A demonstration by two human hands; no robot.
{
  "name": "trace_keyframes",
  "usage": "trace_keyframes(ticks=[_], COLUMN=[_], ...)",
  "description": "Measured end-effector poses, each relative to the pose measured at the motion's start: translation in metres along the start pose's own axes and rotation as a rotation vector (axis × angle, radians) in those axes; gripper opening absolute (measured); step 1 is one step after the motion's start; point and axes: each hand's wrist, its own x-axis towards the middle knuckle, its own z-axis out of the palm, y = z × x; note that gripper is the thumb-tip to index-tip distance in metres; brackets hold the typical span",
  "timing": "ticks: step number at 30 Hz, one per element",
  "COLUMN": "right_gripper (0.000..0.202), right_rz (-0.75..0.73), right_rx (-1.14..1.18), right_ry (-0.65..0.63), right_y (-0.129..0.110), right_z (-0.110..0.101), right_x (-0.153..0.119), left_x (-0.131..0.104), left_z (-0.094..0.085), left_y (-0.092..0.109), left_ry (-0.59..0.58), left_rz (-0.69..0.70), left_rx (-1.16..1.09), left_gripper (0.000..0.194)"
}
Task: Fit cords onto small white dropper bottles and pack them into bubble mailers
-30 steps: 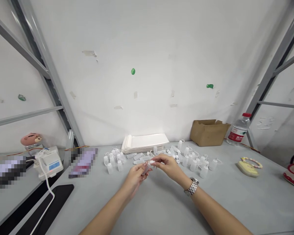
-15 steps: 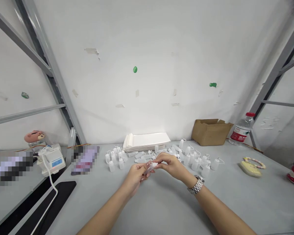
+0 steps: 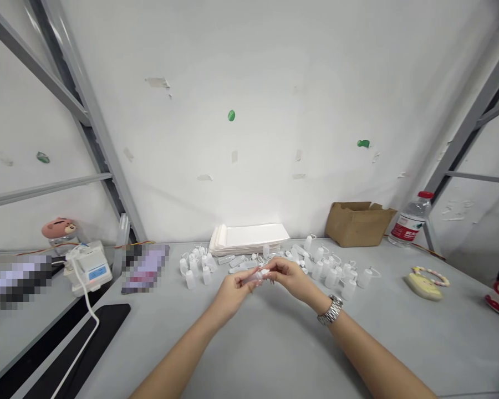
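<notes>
A small translucent bottle (image 3: 256,275) is held between both hands above the grey table (image 3: 274,343). Its body is in the fingers of my left hand (image 3: 233,289). At its white top, the fingertips of my right hand (image 3: 289,277) are pinched; a silver watch (image 3: 331,310) is on that wrist. Several small white bottles with looped caps stand left of the hands (image 3: 190,279), and several more stand to the right (image 3: 331,278). Behind the hands lie loose clear bottles (image 3: 238,261) and small white parts.
White sheets (image 3: 251,237) are stacked against the wall. An open cardboard box (image 3: 357,226) and a red-capped water bottle (image 3: 408,221) stand at the back right. A yellow item (image 3: 424,285) lies at the right. At the left are a power strip (image 3: 89,270) and a black mat (image 3: 95,343).
The bottle between the hands has turned to lie flatter. My left fingers have closed up around it, and my right hand has shifted slightly left.
</notes>
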Motion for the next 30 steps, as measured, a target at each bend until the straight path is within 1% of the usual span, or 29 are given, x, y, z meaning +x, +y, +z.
trace_keyframes(ticks=[4, 6, 9, 13, 17, 21, 24, 27, 30], right_gripper=[0.016, 0.017, 0.019, 0.017, 0.017, 0.017, 0.014, 0.014, 0.014], right_rz=[-0.049, -0.056, -0.054, -0.079, -0.096, -0.124, -0.197, -0.278, -0.282], right_rx=[-0.021, 0.009, 0.082, 0.124, 0.066, -0.030, -0.155, -0.235, -0.226], right_ry=[-0.012, -0.010, 0.010, 0.083, 0.084, 0.092, 0.077, 0.029, 0.006], right_y=[0.003, 0.003, 0.001, 0.001, 0.002, 0.003, 0.001, -0.003, -0.007], right_z=[-0.001, 0.001, 0.005, 0.009, 0.009, 0.008, 0.006, 0.002, -0.001], right_x=[-0.001, -0.001, -0.002, -0.003, -0.003, -0.004, -0.005, -0.006, -0.006], left_x=[0.004, 0.004, 0.001, -0.002, 0.000, 0.000, -0.001, -0.003, -0.006], left_z=[-0.004, -0.005, -0.005, -0.004, -0.004, -0.003, -0.002, -0.004, -0.009], left_y=[-0.003, -0.002, 0.000, 0.000, -0.005, -0.008, -0.007, -0.001, 0.007], left_ry=[0.054, 0.039, -0.001, -0.055, -0.087, -0.054, -0.052, -0.110, -0.222], left_rz=[-0.052, -0.080, -0.085, -0.099, -0.144, -0.176, -0.190, -0.247, -0.319], left_rx=[-0.062, -0.099, -0.166, -0.243, -0.265, -0.293, -0.324, -0.353, -0.339], left_gripper=[0.042, 0.038, 0.032, 0.032, 0.039, 0.037, 0.035, 0.035, 0.038])
